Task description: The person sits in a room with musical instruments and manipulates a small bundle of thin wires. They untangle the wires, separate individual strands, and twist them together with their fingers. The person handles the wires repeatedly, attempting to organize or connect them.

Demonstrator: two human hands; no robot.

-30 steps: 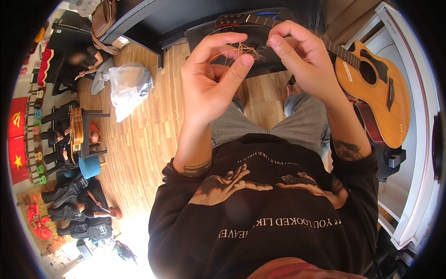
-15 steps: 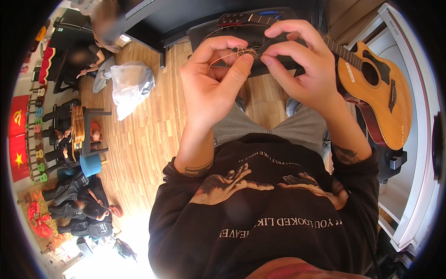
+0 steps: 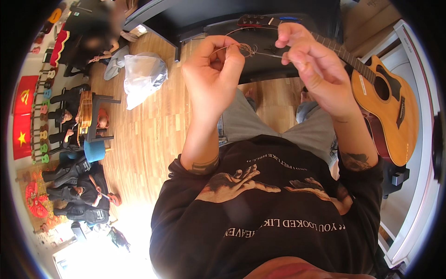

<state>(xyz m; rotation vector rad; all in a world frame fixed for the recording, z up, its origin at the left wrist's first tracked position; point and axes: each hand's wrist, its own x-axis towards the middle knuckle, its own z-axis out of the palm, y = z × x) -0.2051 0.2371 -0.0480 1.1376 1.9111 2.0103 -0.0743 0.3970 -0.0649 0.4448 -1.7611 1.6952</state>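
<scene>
My left hand [image 3: 211, 69] is closed, thumb and forefinger pinching a small tangled coil of thin bronze-coloured guitar string [image 3: 248, 49]. One loop of it arcs up and over to the right. My right hand [image 3: 316, 65] is raised beside it, its fingers apart and curved. A thin strand runs from the coil toward its fingertips; no firm grip on it shows. Beyond my hands and to the right lies an acoustic guitar [image 3: 388, 116] with an orange-brown top, its neck [image 3: 344, 56] passing behind my right hand to a dark red headstock [image 3: 253, 21].
A black bench or table surface [image 3: 209, 23] lies ahead, with a small blue item [image 3: 290, 20] near the headstock. At left, a clear plastic bag [image 3: 144, 76] lies on the wooden floor [image 3: 139, 130]. Several people sit farther left near a blue stool [image 3: 94, 150]. A white frame [image 3: 409, 51] stands at right.
My right hand has opened from a pinch and moved slightly right and away from the coil. My left hand keeps its pinch. The whole view has shifted slightly.
</scene>
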